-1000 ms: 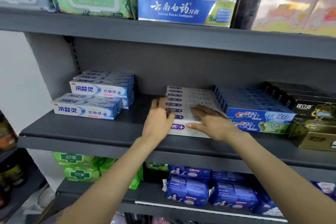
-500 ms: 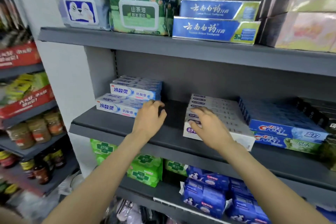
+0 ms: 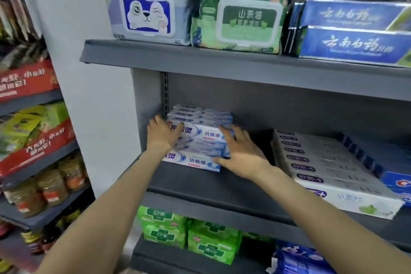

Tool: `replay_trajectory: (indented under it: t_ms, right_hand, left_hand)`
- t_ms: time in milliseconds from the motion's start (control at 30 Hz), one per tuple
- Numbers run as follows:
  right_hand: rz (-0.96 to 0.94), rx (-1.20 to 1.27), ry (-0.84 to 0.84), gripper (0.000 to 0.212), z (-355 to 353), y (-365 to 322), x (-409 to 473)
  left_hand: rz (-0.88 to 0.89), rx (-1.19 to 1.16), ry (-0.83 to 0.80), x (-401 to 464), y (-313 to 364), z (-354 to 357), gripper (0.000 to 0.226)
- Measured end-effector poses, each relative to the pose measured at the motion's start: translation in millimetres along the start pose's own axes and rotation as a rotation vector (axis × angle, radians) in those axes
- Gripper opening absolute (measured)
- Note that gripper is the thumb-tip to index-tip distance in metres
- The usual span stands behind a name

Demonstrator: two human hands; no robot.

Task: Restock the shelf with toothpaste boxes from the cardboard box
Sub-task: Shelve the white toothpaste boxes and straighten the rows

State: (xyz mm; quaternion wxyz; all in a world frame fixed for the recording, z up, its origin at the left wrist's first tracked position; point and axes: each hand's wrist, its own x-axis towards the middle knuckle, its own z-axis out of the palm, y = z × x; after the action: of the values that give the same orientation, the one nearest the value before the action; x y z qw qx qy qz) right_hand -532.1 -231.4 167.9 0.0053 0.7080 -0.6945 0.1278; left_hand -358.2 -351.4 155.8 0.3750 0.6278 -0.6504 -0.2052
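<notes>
A stack of white-and-blue toothpaste boxes [image 3: 205,137] stands at the left end of the grey middle shelf [image 3: 200,187]. My left hand [image 3: 163,134] lies flat against the stack's left end, fingers over the upper front box. My right hand [image 3: 240,153] presses its spread fingers against the stack's right end. Neither hand closes around a box. To the right, a row of white toothpaste boxes with purple labels [image 3: 318,162] fills the shelf. The cardboard box is out of view.
Blue Crest boxes [image 3: 398,184] sit at the far right. The upper shelf carries wet-wipe packs [image 3: 238,22] and blue toothpaste boxes [image 3: 355,44]. Green packs [image 3: 189,233] lie on the lower shelf. A neighbouring rack on the left holds jars [image 3: 51,187].
Both hands left the white purple-labelled boxes and moved left to the white-and-blue stack. My view swung left with them.
</notes>
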Motion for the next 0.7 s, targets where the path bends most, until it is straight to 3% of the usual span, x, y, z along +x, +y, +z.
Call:
replay_trajectory:
  t_ms: [233,467,567,700]
  right_hand:
    - [0.079,-0.045,-0.118,0.117,13,-16,25]
    - [0.082,-0.126,-0.038,0.122,18,-14,33]
    - [0.086,-0.140,-0.049,0.123,18,-17,35]
    - [0.091,-0.132,-0.053,0.122,14,-16,39]
  left_hand:
    - [-0.011,-0.069,-0.296,46,-18,3,0.080]
    - [0.011,-0.373,-0.659,62,-32,-9,0.071]
    - [-0.085,-0.453,-0.713,68,-31,-10,0.092]
    - [-0.202,-0.464,-0.721,74,-21,-9,0.077]
